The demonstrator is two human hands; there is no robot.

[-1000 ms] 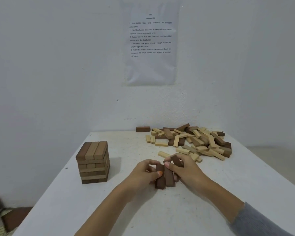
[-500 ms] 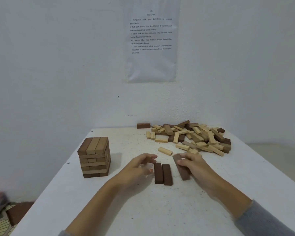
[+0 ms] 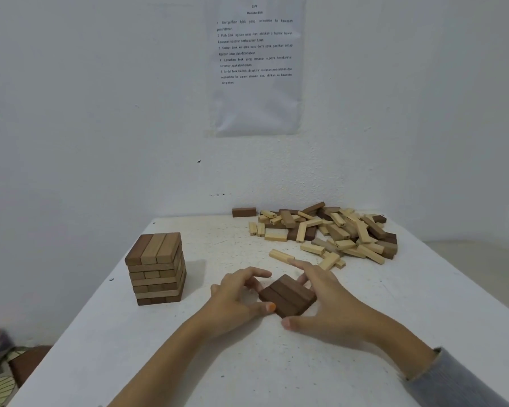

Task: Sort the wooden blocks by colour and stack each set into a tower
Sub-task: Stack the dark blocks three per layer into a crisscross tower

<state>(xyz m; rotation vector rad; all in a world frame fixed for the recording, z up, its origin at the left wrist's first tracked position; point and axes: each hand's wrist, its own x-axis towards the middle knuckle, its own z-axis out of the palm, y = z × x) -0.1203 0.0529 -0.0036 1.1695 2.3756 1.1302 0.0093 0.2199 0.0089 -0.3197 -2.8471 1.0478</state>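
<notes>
Three dark blocks are lying side by side as one flat layer on the tabletop. The left grip is pinching their left edge. The right grip is spreading wide, its straight fingers pressing the right side. The blocks are likely light, stiff and smooth, so squeezing the outer long sides should be keeping them together.

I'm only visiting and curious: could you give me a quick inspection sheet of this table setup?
Surface: white table, speckled.
Job's things: tower of brown blocks at left; dark row of three blocks lying flat; mixed loose pile back right; lone dark block by the wall; lone light block nearer the hands.
Clutter: nothing seen.
Grippers: left hand pinches the dark row; right hand, fingers straight, presses its other side.
Cables: nothing seen.
Surroundings: printed sheet on white wall; blurred items on floor, left.
</notes>
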